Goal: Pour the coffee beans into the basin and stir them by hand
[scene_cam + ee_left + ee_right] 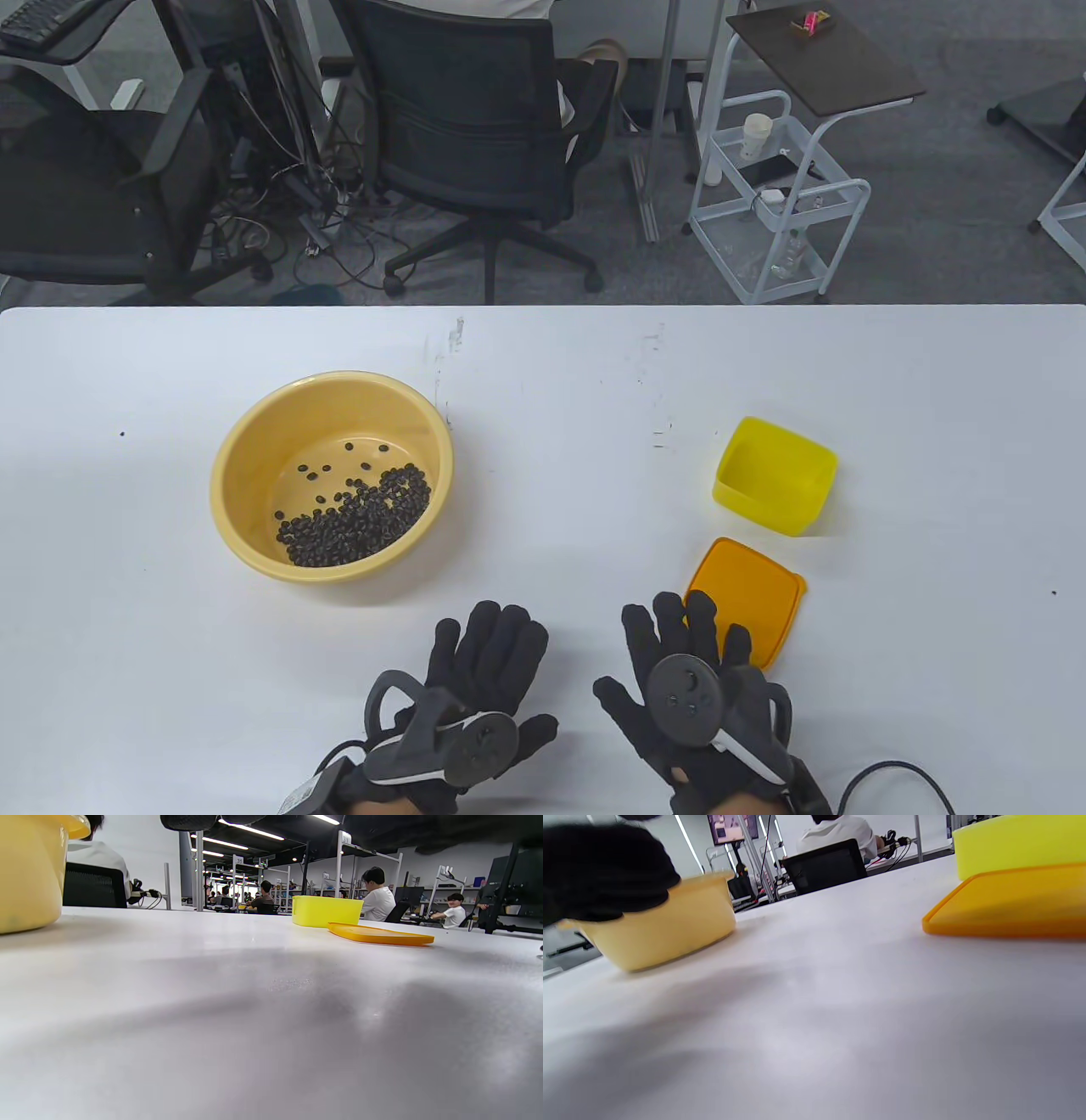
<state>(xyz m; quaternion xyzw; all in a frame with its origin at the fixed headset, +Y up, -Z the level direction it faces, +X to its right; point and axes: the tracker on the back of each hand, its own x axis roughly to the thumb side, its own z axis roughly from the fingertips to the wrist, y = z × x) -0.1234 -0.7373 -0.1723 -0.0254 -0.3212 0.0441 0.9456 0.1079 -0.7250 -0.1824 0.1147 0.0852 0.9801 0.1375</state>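
A pale yellow round basin (254, 429) (29, 874) (666, 925) stands left of centre on the white table, with dark coffee beans (356, 518) heaped in its near side. A bright yellow square container (774, 475) (326, 911) (1018, 849) stands at the right with nothing in it, its orange lid (751, 594) (377, 935) (1009, 904) lying flat in front of it. My left hand (488, 658) lies flat near the front edge, fingers straight, holding nothing. My right hand (679, 645) lies flat beside it, fingers spread, its outer fingertips at the lid's near edge.
Black office chairs (484, 119), cables and a white cart (772, 195) stand on the floor beyond the table's far edge. People sit at desks in the background of the wrist views. A black cable (899, 777) runs from my right wrist.
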